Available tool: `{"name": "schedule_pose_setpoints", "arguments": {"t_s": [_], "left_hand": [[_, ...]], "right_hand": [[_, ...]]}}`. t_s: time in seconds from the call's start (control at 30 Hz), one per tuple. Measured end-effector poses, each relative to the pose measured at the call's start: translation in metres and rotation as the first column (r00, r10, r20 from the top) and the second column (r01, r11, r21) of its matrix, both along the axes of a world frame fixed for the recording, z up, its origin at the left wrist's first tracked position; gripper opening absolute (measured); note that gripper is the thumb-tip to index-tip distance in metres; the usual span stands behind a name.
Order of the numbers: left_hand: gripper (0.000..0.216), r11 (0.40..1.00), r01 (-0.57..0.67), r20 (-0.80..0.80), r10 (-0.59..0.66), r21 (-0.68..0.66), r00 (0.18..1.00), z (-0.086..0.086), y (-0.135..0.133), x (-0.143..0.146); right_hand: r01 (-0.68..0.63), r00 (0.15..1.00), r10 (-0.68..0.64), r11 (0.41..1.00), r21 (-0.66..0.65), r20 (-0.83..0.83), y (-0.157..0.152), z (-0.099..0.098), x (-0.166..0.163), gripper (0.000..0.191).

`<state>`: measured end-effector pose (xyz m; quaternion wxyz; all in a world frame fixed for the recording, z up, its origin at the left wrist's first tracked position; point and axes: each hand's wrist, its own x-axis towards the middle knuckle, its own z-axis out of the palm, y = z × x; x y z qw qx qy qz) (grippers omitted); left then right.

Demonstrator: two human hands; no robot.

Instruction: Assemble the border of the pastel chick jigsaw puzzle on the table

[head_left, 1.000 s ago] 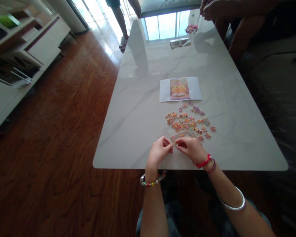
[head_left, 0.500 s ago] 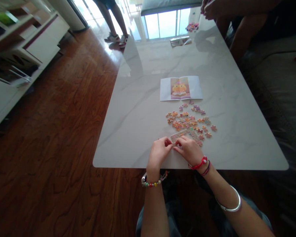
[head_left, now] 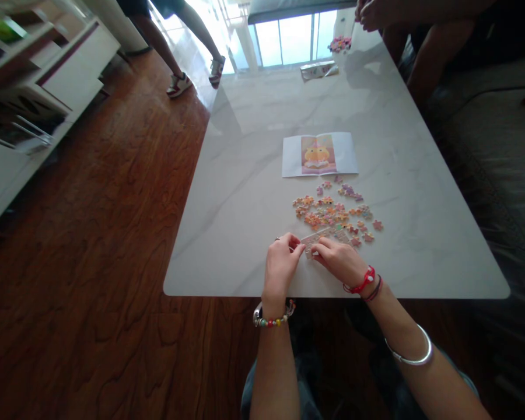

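My left hand and my right hand rest near the front edge of the white marble table, fingertips pinched together on the near end of a joined strip of puzzle pieces. Just beyond the strip lies a scatter of several loose orange and pink puzzle pieces. Farther back a reference sheet with an orange character picture lies flat on the table.
Another person's hands are at the far right corner beside a small pile of pieces and a packet. A walking person's legs cross the wood floor at far left. White shelving stands left; a dark sofa lies right.
The person on the far floor has walked left. My hands have stayed pinched at the strip's near end, shifting only slightly.
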<state>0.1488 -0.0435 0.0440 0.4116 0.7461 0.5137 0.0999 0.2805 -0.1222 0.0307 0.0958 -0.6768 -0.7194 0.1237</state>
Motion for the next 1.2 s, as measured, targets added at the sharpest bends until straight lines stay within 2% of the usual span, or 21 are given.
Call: {"name": "schedule_pose_setpoints", "arguments": {"t_s": [0.33,0.8,1.0,1.1,1.2], "left_hand": [[0.007,0.999,-0.003,-0.087,0.006,0.035,0.996,-0.006,-0.002,0.006],[0.008,0.999,0.007,-0.101,-0.003,0.033,0.995,-0.006,-0.001,0.006],[0.007,0.999,-0.044,-0.16,0.047,0.021,0.986,-0.003,-0.004,0.011],[0.006,0.999,-0.042,-0.176,0.043,0.014,0.983,-0.001,-0.004,0.013],[0.005,1.0,-0.011,-0.165,0.015,0.024,0.986,-0.002,-0.004,0.012]], "right_hand": [[0.003,0.999,-0.004,1.0,0.031,0.041,0.0,0.0,-0.001,0.023],[0.035,0.997,-0.039,0.997,0.063,0.061,0.0,0.002,-0.004,0.027],[0.048,0.996,-0.049,0.999,0.011,0.077,-0.002,0.005,-0.008,0.025],[0.075,0.997,-0.075,0.997,0.029,0.011,-0.004,0.008,-0.001,0.026],[0.175,0.982,-0.167,0.981,0.089,-0.093,-0.008,0.009,0.019,0.026]]}}
